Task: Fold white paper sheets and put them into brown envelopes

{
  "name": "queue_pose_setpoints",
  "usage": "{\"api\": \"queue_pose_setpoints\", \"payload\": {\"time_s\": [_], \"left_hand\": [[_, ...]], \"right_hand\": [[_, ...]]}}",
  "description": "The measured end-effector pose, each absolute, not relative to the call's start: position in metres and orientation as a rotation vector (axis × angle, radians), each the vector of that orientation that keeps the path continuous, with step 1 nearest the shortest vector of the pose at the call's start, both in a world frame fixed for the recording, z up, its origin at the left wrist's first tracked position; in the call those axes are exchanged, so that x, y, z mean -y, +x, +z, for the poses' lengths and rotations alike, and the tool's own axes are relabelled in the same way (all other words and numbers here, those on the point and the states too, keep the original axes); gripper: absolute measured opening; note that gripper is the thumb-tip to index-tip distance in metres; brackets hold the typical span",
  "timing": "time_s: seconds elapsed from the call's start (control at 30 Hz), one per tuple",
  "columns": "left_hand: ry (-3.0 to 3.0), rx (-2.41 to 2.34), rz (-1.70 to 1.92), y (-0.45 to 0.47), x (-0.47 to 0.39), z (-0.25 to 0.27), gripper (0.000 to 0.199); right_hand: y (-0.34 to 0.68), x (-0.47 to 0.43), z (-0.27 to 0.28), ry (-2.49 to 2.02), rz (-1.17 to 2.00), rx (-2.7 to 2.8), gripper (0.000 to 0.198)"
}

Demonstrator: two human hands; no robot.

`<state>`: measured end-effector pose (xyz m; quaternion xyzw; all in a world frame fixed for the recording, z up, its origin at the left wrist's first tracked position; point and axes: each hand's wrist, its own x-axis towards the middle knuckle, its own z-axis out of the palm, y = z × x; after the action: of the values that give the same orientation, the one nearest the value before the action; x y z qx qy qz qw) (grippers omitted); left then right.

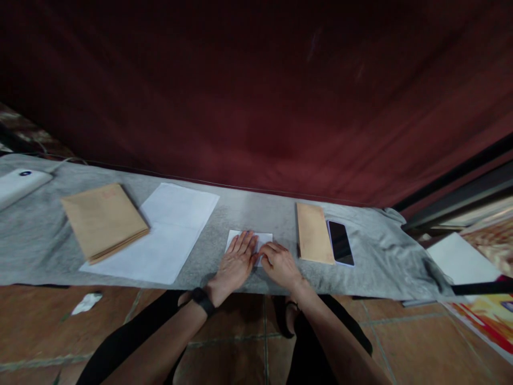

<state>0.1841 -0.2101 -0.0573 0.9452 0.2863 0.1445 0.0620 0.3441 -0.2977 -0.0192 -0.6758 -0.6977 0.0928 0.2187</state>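
Note:
A small folded sheet of white paper (262,238) lies on the grey cloth in front of me, partly covered by both hands. My left hand (237,258) rests flat on its left part, fingers stretched out and slightly spread. Over the right part, my right hand (279,263) is closed, its fingers curled down and touching the paper close to the left fingertips. Whether the right fingers grip anything is hidden. To the right lies a brown envelope stack (315,233). On the left, another stack of brown envelopes (106,219) sits partly on large white sheets (176,224).
A grey cloth (248,206) covers the long narrow surface. A phone (340,243) lies beside the right envelopes, and a white device (22,184) with a cable is at far left. A dark red curtain (256,107) hangs behind. Crumpled tissue (87,303) lies on the tiled floor.

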Motion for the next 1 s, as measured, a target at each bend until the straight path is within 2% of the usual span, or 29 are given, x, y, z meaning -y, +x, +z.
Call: {"api": "queue_pose_setpoints", "payload": {"time_s": [0.23,0.5,0.77,1.0], "left_hand": [[2.873,-0.936,0.347,0.187,0.211,-0.057,0.056],[2.829,-1.091,0.382,0.177,0.204,-0.06,0.058],[2.766,-1.273,0.418,0.171,0.202,-0.062,0.061],[2.744,-1.324,0.392,0.174,0.207,-0.059,0.062]], "right_hand": [[0.331,0.291,-0.047,-1.982,0.136,1.836,0.048],[0.334,0.298,-0.061,-2.112,0.009,1.83,0.054],[0.348,0.301,-0.051,-2.208,-0.062,1.52,0.043],[0.358,0.291,-0.046,-2.233,0.267,1.283,0.02]]}}
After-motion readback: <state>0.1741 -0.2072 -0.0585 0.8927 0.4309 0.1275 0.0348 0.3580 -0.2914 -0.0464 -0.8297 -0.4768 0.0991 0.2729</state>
